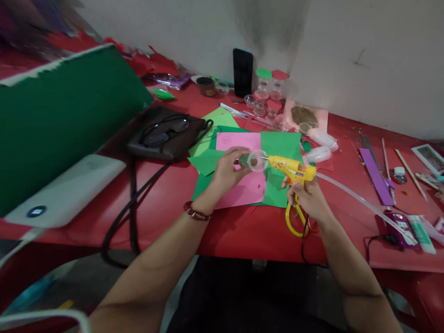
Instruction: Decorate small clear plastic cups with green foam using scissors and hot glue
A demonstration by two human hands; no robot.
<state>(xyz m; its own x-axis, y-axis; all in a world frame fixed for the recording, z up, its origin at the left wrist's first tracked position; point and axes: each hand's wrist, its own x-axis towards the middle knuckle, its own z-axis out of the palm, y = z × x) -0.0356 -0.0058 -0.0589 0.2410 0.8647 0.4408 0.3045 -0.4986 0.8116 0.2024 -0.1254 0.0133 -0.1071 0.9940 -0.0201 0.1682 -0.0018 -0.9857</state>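
Observation:
My left hand (229,169) is closed around a small clear plastic cup (258,162), its round rim turned toward the right. Something brown shows inside the cup. In my right hand (307,196) is a yellow hot glue gun (291,167), its metal nozzle at the cup's rim. A long translucent glue stick (360,199) trails from the gun's back end. Beneath both hands lie pink paper (239,194) and green paper (280,143). Yellow-handled scissors (293,226) lie below my right hand, partly hidden by it.
Several small cup hourglasses (261,101) stand at the back beside a black phone (243,73). Stacked clear cups (319,153) lie to the right, near brown sand on paper (304,116). On the left are a dark bag (166,148) with glasses and a white power bank (69,192).

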